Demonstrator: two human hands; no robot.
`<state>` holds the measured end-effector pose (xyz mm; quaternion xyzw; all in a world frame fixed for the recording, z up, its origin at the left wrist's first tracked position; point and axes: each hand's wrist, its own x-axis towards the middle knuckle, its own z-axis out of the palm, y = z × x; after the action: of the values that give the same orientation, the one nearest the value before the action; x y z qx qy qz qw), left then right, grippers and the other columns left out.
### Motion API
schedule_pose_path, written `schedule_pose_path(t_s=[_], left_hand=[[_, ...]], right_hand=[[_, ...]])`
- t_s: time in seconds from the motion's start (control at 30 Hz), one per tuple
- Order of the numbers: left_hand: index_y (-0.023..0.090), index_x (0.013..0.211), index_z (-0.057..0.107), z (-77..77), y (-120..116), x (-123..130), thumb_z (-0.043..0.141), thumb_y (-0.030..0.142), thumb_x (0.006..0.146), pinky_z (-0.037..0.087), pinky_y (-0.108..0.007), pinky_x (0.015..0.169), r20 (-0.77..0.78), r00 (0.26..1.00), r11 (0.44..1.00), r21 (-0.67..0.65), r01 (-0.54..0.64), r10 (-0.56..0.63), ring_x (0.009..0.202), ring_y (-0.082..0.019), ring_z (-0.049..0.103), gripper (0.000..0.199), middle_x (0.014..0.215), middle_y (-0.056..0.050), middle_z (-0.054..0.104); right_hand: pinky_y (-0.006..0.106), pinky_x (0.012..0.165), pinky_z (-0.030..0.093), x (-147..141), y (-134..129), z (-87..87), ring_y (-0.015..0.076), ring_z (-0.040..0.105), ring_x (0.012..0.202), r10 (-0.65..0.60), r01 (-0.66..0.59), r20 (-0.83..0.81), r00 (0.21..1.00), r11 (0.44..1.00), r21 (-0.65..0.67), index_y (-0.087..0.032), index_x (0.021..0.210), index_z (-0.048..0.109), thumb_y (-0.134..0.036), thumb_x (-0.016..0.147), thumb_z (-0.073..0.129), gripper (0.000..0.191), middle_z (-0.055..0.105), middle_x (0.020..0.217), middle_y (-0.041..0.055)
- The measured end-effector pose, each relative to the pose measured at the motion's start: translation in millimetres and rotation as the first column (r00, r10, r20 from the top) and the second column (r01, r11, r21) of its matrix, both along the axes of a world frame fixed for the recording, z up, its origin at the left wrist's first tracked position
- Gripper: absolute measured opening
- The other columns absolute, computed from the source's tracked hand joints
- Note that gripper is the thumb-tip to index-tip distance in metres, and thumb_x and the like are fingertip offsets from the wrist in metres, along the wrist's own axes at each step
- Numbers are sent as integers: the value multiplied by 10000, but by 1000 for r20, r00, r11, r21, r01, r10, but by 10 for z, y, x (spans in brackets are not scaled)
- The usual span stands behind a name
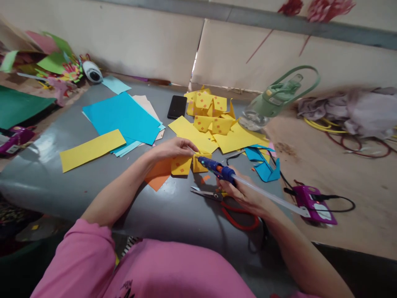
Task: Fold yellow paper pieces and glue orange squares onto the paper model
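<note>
In my right hand (240, 193) is a blue glue gun (214, 165), with a long clear glue stick (269, 194) sticking out of its back end. Its nozzle meets a folded yellow paper piece with orange squares (182, 165) near the middle of the table. My left hand (178, 148) pinches the upper edge of that paper piece from the left. An orange paper sheet (158, 176) lies partly under my left wrist. Just below the gun are scissors with red handles (238, 221), partly hidden by my right hand.
More folded yellow pieces (207, 103) stand behind, beside a black phone (177, 106) and a green-lidded bottle (269, 99). Blue sheets (120, 116) and a yellow strip (93, 150) lie left. A cord runs to a purple power box (313, 205) at right.
</note>
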<state>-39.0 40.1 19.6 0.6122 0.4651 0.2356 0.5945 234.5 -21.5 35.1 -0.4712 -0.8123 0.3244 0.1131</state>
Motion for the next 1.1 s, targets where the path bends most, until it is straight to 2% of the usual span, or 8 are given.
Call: schedule_pose_path(t_s=[0.2, 0.43, 0.57, 0.8, 1.1], left_hand=[[156, 1048, 741, -39, 16, -12, 732, 355, 799, 400, -249, 694, 7, 1000, 999, 27, 18, -19, 800, -134, 577, 318, 887, -25, 673], [167, 1048, 745, -57, 27, -21, 741, 347, 786, 404, -253, 691, 14, 999, 999, 22, 29, -30, 807, -137, 585, 318, 907, -31, 682], [172, 1059, 754, -14, 10, -53, 748, 375, 788, 410, -259, 695, 23, 999, 999, 28, 37, -38, 817, -142, 590, 339, 908, -28, 691], [182, 1052, 770, 132, -64, -90, 752, 347, 798, 458, -274, 770, 92, 995, 999, 23, 28, -30, 885, -151, 625, 303, 950, -41, 718], [189, 1063, 774, 122, -72, -87, 740, 351, 823, 460, -262, 760, 78, 995, 998, 22, 53, -55, 896, -148, 636, 292, 993, -43, 736]], right_hand=[[326, 576, 494, -17, -20, 30, 250, 674, 638, -37, 39, 55, 998, 999, -21, -236, 961, 553, -521, 950, 417, 315, 716, 748, 66], [316, 565, 489, 1, -25, 40, 248, 690, 643, -26, 25, 17, 1000, 1000, 4, -237, 971, 535, -491, 951, 436, 273, 734, 751, 62], [339, 593, 507, 36, -33, 76, 265, 695, 681, -2, 2, 25, 1000, 1000, 22, -241, 990, 542, -491, 935, 449, 272, 725, 773, 66], [330, 639, 531, 66, -80, 245, 252, 686, 731, 29, -29, -24, 999, 1000, 11, -241, 990, 576, -487, 928, 470, 275, 724, 826, 69], [315, 591, 527, 55, -63, 315, 242, 679, 709, 56, -56, 23, 998, 998, 10, -239, 1004, 587, -496, 942, 466, 290, 731, 838, 64]])
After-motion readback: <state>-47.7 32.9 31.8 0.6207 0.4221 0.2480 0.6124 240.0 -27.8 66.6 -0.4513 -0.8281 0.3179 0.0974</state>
